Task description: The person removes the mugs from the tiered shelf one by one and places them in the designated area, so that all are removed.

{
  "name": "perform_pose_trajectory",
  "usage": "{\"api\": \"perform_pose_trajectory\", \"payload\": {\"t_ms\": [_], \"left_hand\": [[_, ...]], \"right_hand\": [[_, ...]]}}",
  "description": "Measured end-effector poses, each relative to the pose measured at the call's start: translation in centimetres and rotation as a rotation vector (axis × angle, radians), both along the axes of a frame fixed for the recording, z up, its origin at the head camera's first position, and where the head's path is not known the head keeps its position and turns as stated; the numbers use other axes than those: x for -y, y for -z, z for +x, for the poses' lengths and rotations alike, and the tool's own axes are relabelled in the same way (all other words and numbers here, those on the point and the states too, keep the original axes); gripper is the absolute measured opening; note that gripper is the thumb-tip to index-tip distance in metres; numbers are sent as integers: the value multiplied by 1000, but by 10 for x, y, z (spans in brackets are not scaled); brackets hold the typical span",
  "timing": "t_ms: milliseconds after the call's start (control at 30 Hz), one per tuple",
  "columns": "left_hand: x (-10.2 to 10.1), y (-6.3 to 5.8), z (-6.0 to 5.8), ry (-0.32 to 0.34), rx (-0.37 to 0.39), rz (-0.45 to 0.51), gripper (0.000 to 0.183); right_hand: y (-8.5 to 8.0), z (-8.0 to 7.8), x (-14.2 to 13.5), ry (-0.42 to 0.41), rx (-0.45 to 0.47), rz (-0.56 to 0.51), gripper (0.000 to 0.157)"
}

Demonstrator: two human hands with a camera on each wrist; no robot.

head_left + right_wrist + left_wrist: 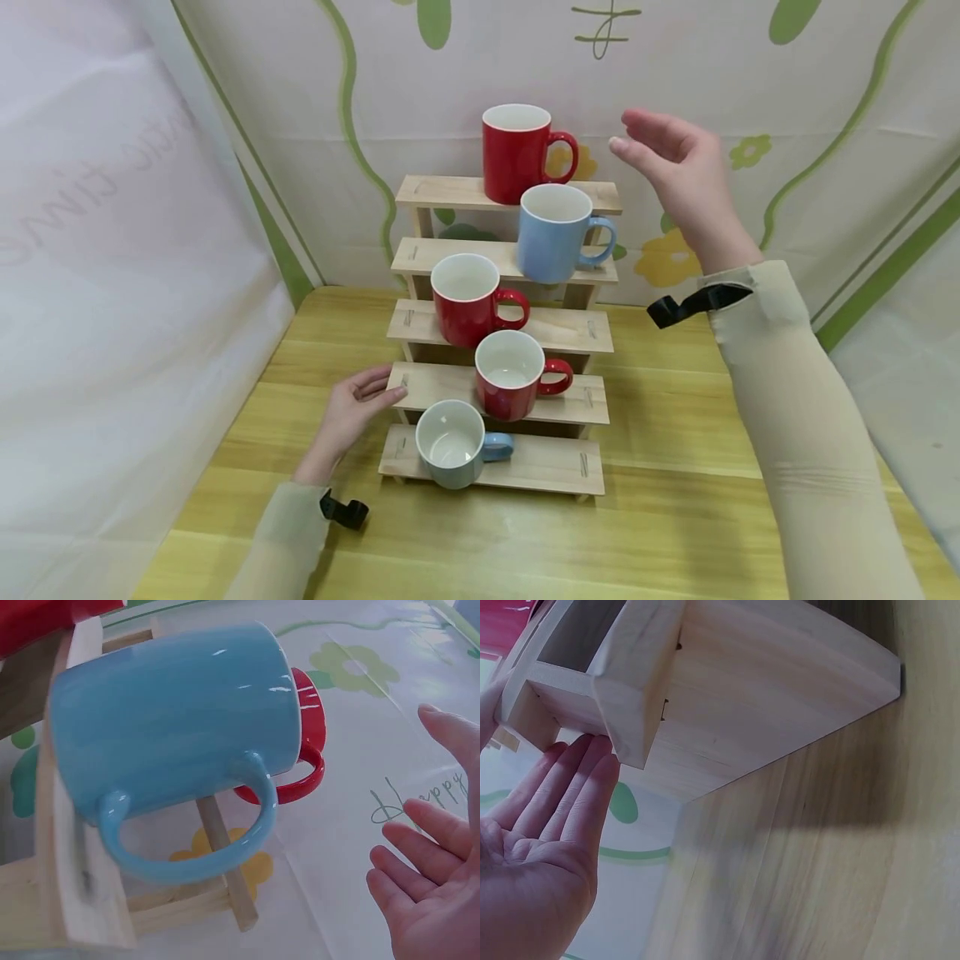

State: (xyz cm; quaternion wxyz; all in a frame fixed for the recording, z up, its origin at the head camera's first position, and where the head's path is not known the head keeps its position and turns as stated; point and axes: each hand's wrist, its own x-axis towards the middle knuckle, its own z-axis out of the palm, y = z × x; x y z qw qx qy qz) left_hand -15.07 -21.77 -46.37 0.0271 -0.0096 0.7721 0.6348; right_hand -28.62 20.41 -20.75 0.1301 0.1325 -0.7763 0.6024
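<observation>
A tiered wooden shelf rack (450, 193) holds several mugs. My left hand (352, 417) holds the left end of its second-lowest step, thumb on top of the board and fingers at the end, as the left wrist view also shows. My right hand (686, 171) is raised in the air to the right of the top step, fingers apart and nothing in it. Nearest to it are the red mug (513, 158) on the top step and the blue mug (172, 720) one step below. Both handles point right.
Lower down stand a red mug (465, 308) on the middle step, another red mug (506, 400) below it, and a light blue mug (450, 467) on the bottom step. The rack stands on a wood-grain table (675, 483), with a patterned cloth (262, 108) behind.
</observation>
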Motion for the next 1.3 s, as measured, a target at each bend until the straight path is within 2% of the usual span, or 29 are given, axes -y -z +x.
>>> {"api": "perform_pose_trajectory", "payload": {"t_ms": [267, 500, 667, 967, 1300], "left_hand": [[-1, 2, -1, -10, -5, 8, 56], [-1, 4, 1, -11, 6, 24, 56], [-2, 4, 1, -16, 13, 22, 58], [-3, 5, -1, -21, 1, 19, 56], [-4, 6, -2, -26, -4, 27, 54]], "right_hand": [[-9, -23, 21, -25, 129, 89, 59], [-7, -39, 38, -57, 204, 90, 58], [-7, -42, 45, -56, 255, 91, 54], [-9, -46, 53, -26, 338, 98, 56], [-10, -49, 57, -15, 343, 113, 51]]}}
